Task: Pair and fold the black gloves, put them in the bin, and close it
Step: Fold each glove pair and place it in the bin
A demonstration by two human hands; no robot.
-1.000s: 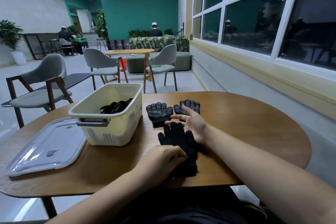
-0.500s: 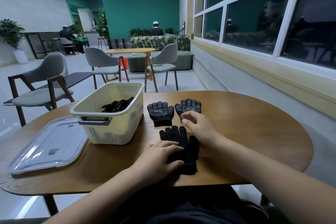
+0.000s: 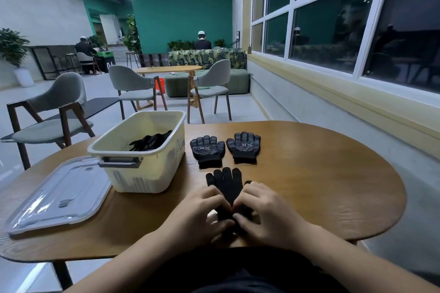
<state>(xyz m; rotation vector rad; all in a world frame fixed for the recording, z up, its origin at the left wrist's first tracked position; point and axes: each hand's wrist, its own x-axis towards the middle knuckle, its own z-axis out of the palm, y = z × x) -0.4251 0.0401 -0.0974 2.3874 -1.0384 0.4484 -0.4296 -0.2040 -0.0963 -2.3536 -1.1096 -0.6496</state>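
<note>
Rounded wood-grain table (image 3: 321,192) | left hand (image 3: 202,211), right hand (image 3: 269,209): curled fingers (image 3: 215,198) pinch plain knit glove (image 3: 226,184) | dotted pair (image 3: 207,150) beyond

A rounded wooden table (image 3: 321,185) fills the lower half of the frame. At middle left a grey upholstered chair (image 3: 54,112) with dark wooden arms stands on a pale tiled floor. Behind it, near the centre, two more grey chairs (image 3: 133,85) (image 3: 212,81) flank a second wooden table (image 3: 169,69). Beyond that is a leaf-patterned green sofa (image 3: 207,58), with a seated person (image 3: 202,41) behind it, facing away, against a teal wall (image 3: 181,2). Dark windows (image 3: 333,26) in white frames line the right side. A potted plant (image 3: 13,47) stands at far left.
</note>
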